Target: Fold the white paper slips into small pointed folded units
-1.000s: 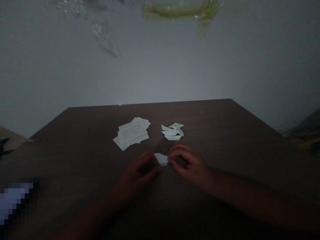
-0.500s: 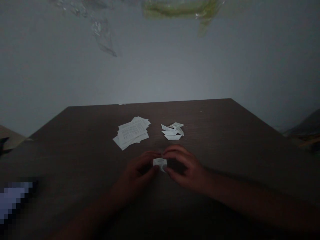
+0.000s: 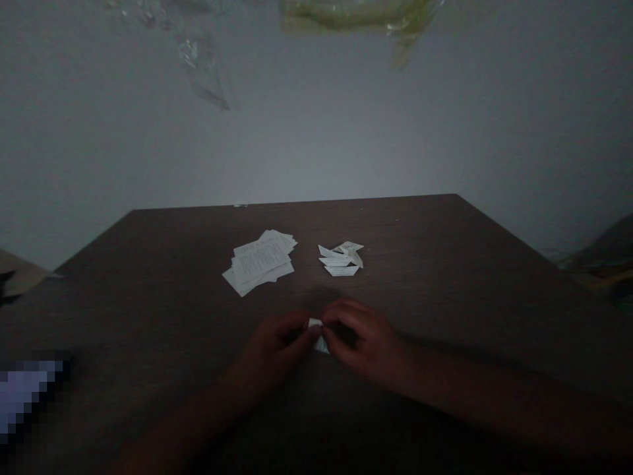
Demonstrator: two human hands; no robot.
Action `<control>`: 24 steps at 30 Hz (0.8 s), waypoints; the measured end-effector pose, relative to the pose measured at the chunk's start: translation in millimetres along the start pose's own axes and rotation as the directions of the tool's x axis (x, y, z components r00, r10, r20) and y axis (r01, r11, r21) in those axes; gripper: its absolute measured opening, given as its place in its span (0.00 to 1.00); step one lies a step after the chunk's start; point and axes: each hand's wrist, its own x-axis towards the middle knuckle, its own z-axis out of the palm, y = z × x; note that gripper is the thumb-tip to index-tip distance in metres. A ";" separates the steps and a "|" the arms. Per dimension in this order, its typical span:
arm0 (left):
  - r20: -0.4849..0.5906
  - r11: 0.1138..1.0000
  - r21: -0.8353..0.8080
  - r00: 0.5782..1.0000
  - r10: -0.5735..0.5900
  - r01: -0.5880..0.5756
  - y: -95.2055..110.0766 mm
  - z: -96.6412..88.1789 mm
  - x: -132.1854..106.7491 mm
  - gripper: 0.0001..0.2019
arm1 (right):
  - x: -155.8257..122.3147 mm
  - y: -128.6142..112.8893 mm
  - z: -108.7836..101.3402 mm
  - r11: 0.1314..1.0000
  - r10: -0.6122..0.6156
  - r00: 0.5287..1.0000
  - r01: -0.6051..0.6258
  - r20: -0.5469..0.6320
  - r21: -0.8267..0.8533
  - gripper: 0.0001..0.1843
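Your left hand [image 3: 277, 343] pinches a small white paper [image 3: 322, 344] between thumb and fingers; your right hand [image 3: 368, 340] grips its other side with the fingertips. Beyond them, on the dark, faintly grained tabletop [image 3: 420, 264], flat printed sheets [image 3: 262, 261] overlap in a loose, uneven stack at left, and slim, sharp-cornered folded pieces [image 3: 339, 260] cluster at right. The small white paper sits directly between your two hands, partly covered by them.

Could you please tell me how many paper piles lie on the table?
2: the flat sheets, left of centre, and the folded pieces, to their right. No others show.
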 end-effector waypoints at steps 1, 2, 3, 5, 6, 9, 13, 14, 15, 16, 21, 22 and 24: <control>-0.004 1.000 -0.001 1.000 0.007 -0.007 0.2 -0.1 0.1 0.16 | 0.4 -0.6 0.2 1.000 -0.013 1.000 0.013 -0.004 -0.007 0.05; -0.009 1.000 -0.001 1.000 0.014 -0.014 0.8 -0.1 0.1 0.16 | 0.9 -1.1 0.2 1.000 -0.022 1.000 0.021 -0.009 -0.013 0.06; -0.014 1.000 -0.003 1.000 0.018 -0.018 1.5 -0.2 0.0 0.15 | 1.4 -1.5 0.0 0.999 -0.030 0.999 0.030 -0.017 -0.022 0.06; -0.021 1.000 -0.009 1.000 0.016 -0.016 3.0 0.0 0.1 0.14 | 2.0 -2.1 -0.6 0.997 -0.055 0.998 0.054 -0.025 -0.047 0.06; -0.024 1.000 -0.011 1.000 0.015 -0.015 3.4 0.2 0.2 0.14 | 2.2 -2.4 -0.9 0.995 -0.071 0.997 0.069 -0.023 -0.065 0.06; -0.023 1.000 -0.017 1.000 -0.003 0.003 2.7 0.6 0.6 0.16 | 2.2 -3.5 -1.5 0.985 -0.129 0.992 0.127 -0.011 -0.119 0.07; -0.034 0.998 -0.038 0.998 -0.059 0.058 1.2 0.7 0.5 0.19 | 2.1 -5.3 -2.2 0.971 -0.169 0.986 0.167 0.002 -0.169 0.08; -0.042 0.997 -0.043 0.997 -0.066 0.064 1.2 0.9 0.3 0.18 | 2.0 -5.6 -2.5 0.970 -0.174 0.985 0.173 0.006 -0.173 0.08; -0.048 0.997 -0.046 0.996 -0.070 0.068 1.2 1.2 0.1 0.17 | 1.9 -5.8 -2.8 0.969 -0.177 0.984 0.176 0.012 -0.173 0.08; -0.054 0.996 -0.050 0.996 -0.072 0.069 1.2 1.6 -0.2 0.17 | 1.8 -5.9 -3.2 0.970 -0.174 0.985 0.174 0.015 -0.170 0.08; -0.082 0.996 -0.041 0.993 -0.088 0.085 -0.3 2.6 -0.1 0.15 | 0.4 -4.4 -2.0 0.975 -0.156 0.988 0.157 0.017 -0.156 0.09; -0.074 0.995 -0.037 0.993 -0.090 0.088 -0.9 2.3 0.2 0.15 | 0.0 -4.1 -1.3 0.973 -0.165 0.986 0.165 0.012 -0.159 0.09; -0.052 0.996 -0.031 0.995 -0.086 0.084 -1.9 1.6 0.6 0.14 | -0.6 -3.7 0.0 0.969 -0.181 0.983 0.180 0.013 -0.169 0.10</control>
